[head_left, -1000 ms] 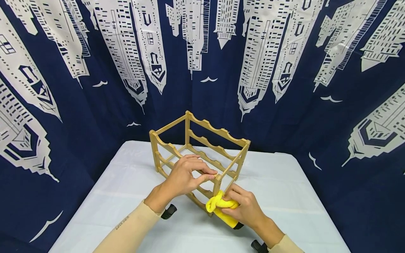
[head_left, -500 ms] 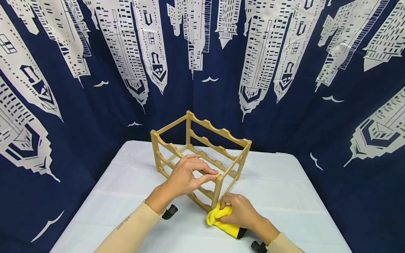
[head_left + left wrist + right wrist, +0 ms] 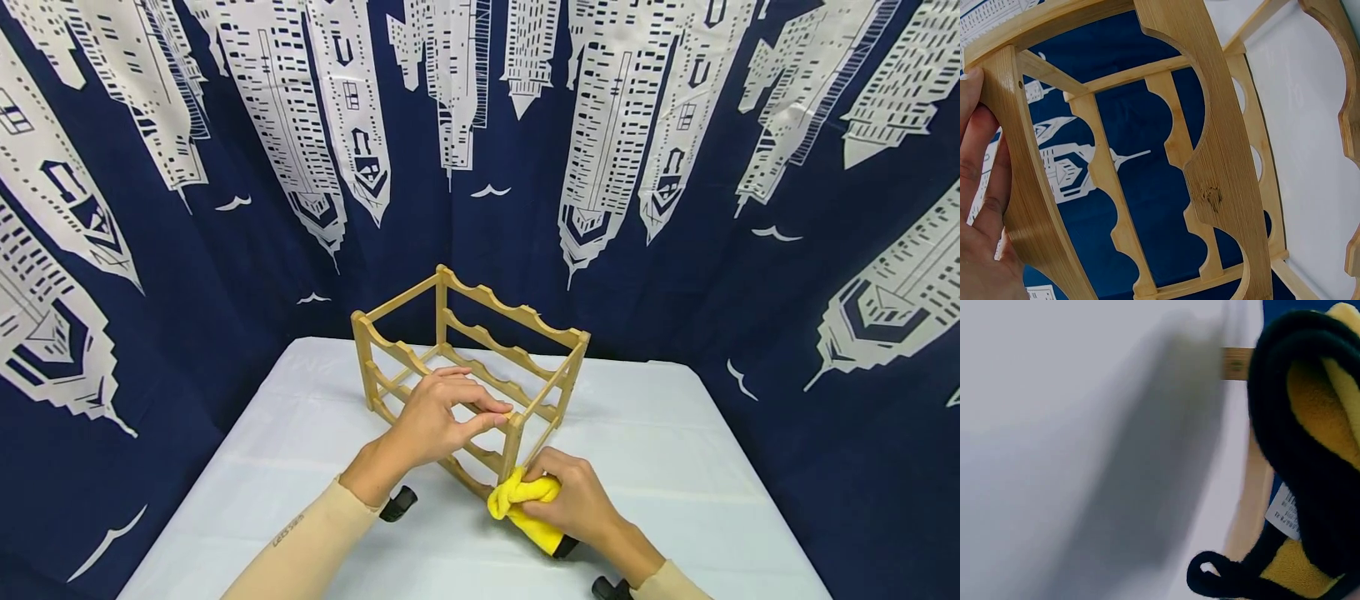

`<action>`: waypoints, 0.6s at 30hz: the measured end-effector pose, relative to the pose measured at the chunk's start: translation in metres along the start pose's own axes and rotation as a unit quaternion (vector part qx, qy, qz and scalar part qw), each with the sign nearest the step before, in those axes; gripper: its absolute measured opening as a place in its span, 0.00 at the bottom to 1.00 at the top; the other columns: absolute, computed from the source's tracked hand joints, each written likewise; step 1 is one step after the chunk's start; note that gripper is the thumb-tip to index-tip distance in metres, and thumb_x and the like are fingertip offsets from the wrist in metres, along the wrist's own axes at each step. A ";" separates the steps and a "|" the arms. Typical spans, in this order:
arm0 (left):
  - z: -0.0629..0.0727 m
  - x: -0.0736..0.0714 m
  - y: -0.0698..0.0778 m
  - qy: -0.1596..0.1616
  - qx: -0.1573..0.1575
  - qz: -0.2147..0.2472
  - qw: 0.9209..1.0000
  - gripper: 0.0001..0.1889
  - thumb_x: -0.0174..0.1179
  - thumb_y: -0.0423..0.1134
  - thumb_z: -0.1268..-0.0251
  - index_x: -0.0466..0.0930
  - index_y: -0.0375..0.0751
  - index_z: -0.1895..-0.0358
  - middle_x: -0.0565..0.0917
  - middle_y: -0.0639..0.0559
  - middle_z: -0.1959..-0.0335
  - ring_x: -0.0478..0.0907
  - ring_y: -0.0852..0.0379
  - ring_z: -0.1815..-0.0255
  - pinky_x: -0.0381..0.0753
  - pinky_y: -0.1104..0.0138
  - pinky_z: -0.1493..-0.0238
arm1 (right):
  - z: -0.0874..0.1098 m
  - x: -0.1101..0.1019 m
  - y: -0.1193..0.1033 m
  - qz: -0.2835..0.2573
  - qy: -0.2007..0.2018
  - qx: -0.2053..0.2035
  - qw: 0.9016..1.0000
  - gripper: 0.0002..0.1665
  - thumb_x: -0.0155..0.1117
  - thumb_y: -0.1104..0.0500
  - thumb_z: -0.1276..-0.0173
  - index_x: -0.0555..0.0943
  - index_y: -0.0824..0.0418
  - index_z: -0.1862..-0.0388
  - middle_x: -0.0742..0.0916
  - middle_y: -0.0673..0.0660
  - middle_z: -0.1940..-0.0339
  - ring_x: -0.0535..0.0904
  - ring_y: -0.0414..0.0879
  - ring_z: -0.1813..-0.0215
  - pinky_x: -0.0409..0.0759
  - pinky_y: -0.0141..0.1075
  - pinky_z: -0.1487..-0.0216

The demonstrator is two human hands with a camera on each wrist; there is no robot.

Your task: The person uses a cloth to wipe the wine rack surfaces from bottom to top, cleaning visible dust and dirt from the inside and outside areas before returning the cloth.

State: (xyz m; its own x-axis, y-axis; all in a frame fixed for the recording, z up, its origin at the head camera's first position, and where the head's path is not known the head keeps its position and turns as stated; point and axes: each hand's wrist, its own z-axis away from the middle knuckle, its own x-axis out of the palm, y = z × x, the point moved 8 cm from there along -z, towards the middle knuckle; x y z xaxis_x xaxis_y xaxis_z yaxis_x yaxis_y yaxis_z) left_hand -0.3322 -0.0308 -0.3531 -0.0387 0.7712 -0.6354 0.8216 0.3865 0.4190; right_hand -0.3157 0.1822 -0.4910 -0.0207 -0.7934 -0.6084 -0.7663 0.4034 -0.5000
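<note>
A pale wooden wine rack (image 3: 511, 448) with scalloped rails stands at an angle on the table. My left hand (image 3: 442, 417) holds its top front rail near the right corner, thumb and fingertips pinching the wood; the left wrist view shows the rack's rails (image 3: 1225, 150) close up. Low on the same corner's post, my right hand (image 3: 576, 498) grips a bunched yellow cloth (image 3: 534, 530) against the wood. Black edging, a loop and a white tag (image 3: 1284, 511) on the cloth show in the right wrist view. The fingertips inside the cloth are partly hidden.
White cloth covers the table (image 3: 675, 467). Behind it hangs a dark blue curtain (image 3: 510, 225) printed with white buildings and birds. Black wrist-camera mounts (image 3: 399, 504) show beside both wrists.
My right hand slid the yellow cloth down the corner post to near its foot, then slightly back up. My left hand has kept its hold on the top rail.
</note>
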 end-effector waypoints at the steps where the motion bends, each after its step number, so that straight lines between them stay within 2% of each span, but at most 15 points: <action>1: 0.000 0.001 0.000 0.000 -0.002 0.001 1.000 0.06 0.84 0.42 0.27 1.00 0.53 0.52 0.99 0.64 0.58 0.94 0.66 0.54 0.84 0.43 0.16 | -0.002 -0.004 -0.004 -0.013 0.014 -0.013 1.000 0.27 0.96 0.70 0.50 0.89 0.48 0.60 0.93 0.46 0.60 0.89 0.37 0.58 0.91 0.25 0.54; 5: 0.001 0.000 0.001 0.004 0.001 0.002 1.000 0.06 0.84 0.42 0.27 1.00 0.53 0.52 0.99 0.64 0.58 0.94 0.66 0.55 0.84 0.42 0.16 | -0.010 -0.022 -0.019 -0.054 0.060 -0.047 0.996 0.27 0.92 0.75 0.51 0.90 0.52 0.59 0.94 0.51 0.60 0.92 0.45 0.58 0.91 0.25 0.51; 8: 0.002 0.000 0.000 0.004 0.001 0.002 1.000 0.06 0.84 0.42 0.27 1.00 0.53 0.52 0.99 0.64 0.58 0.95 0.66 0.55 0.84 0.42 0.16 | -0.019 -0.035 -0.028 -0.068 0.093 -0.053 0.992 0.26 0.91 0.77 0.51 0.90 0.55 0.60 0.94 0.54 0.60 0.92 0.47 0.58 0.92 0.25 0.49; 14: 0.001 0.000 0.000 0.002 0.001 0.000 1.000 0.06 0.83 0.42 0.26 1.00 0.52 0.51 0.99 0.63 0.58 0.95 0.65 0.53 0.84 0.41 0.17 | -0.038 -0.062 -0.041 -0.088 0.155 -0.052 0.983 0.25 0.91 0.78 0.51 0.91 0.58 0.59 0.94 0.58 0.60 0.92 0.42 0.55 0.92 0.24 0.48; 18: 0.002 0.000 -0.001 -0.003 -0.002 0.001 1.000 0.06 0.83 0.42 0.26 1.00 0.52 0.51 0.99 0.63 0.57 0.95 0.66 0.52 0.83 0.40 0.16 | -0.043 -0.066 -0.045 -0.097 0.167 -0.060 0.979 0.25 0.90 0.79 0.52 0.91 0.60 0.59 0.93 0.59 0.61 0.91 0.40 0.56 0.92 0.24 0.49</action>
State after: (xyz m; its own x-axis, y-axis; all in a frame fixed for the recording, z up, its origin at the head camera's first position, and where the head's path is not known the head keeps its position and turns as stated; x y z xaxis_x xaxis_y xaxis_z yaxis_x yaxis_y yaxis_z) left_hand -0.3323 -0.0320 -0.3547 -0.0346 0.7689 -0.6384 0.8196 0.3874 0.4221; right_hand -0.3075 0.1972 -0.4023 -0.0613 -0.9625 -0.2643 -0.8458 0.1907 -0.4983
